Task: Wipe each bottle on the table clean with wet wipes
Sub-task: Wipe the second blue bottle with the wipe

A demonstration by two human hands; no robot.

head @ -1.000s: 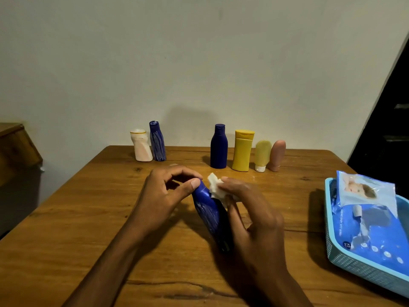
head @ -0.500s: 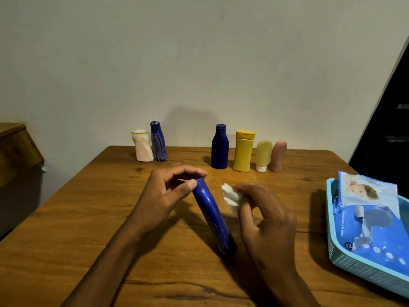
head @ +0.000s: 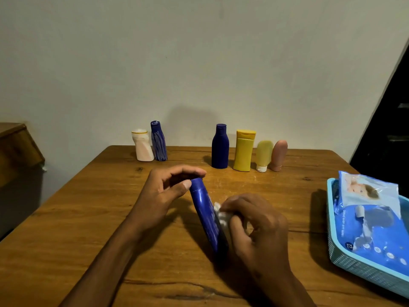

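A blue bottle (head: 207, 214) leans tilted on the wooden table (head: 88, 218), base down and cap toward the wall. My left hand (head: 163, 193) pinches its cap end between thumb and fingers. A crumpled white wet wipe (head: 222, 216) is pressed against the bottle's right side by my right hand (head: 254, 227), whose fingers curl round the wipe. Along the back edge stand a white bottle (head: 142, 146), a streaked blue bottle (head: 158, 141), a dark blue bottle (head: 220, 147), a yellow bottle (head: 243, 150), a pale yellow tube (head: 263, 156) and a pink tube (head: 279, 155).
A light blue basket (head: 345, 260) at the table's right edge holds packs of wet wipes (head: 374, 224). A wooden cabinet (head: 15, 140) stands off the table to the left. The wall rises just behind the row of bottles.
My right hand with the wipe moved from the bottle's cap end, briefly off to the right, then down against the middle of the bottle's side. The left hand kept its hold.
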